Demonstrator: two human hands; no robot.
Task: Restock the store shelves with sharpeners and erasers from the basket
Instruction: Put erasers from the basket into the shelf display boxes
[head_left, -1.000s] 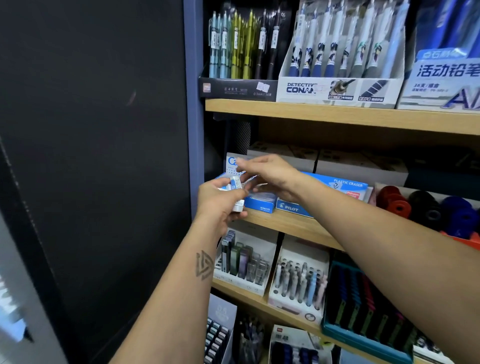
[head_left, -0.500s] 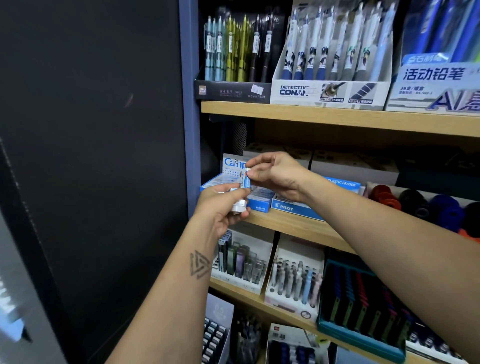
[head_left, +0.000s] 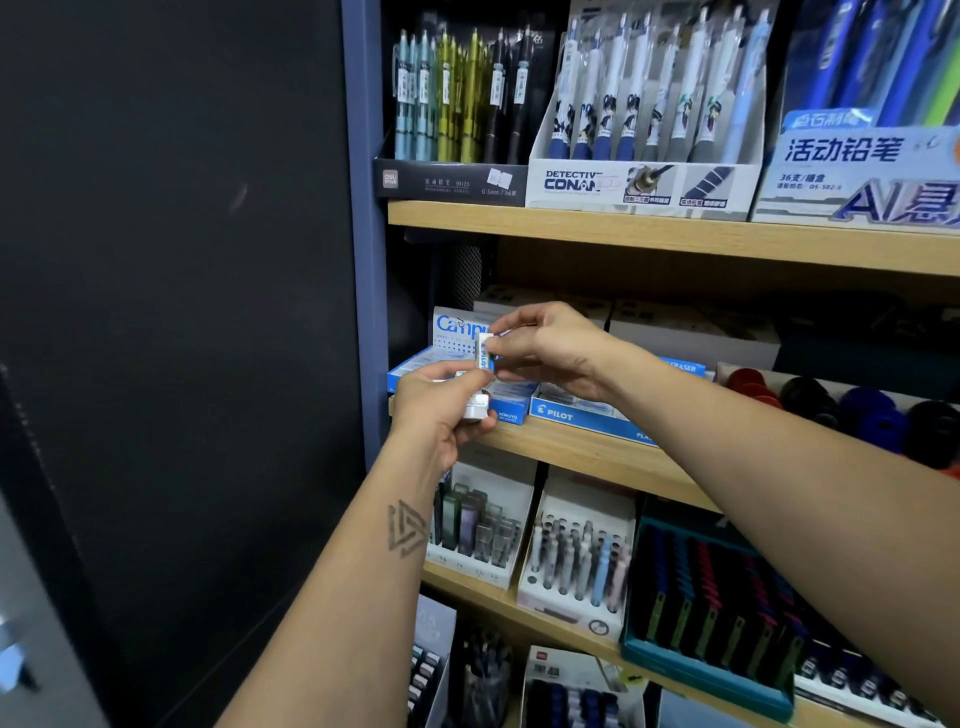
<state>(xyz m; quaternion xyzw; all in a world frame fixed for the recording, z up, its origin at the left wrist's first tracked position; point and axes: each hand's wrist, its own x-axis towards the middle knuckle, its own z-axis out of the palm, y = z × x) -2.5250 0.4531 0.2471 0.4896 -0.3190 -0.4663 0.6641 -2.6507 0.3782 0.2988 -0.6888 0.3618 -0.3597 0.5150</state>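
Wooden shelf (head_left: 571, 452) fronts both hands. Right hand (head_left: 550, 348) now pinches a Pilot eraser (head_left: 484, 352) upright by fingertips, lifted clear of the left hand (head_left: 441, 410), whose curled grip holds more erasers (head_left: 477, 406) just before the Kokuyo box (head_left: 511, 408) beside the Pilot box (head_left: 582, 415).

a dark gap is lying open above the eraser boxes (head_left: 582, 415), the upper shelf board (head_left: 675, 236) capping it, the blue upright (head_left: 363, 234) closing the left.
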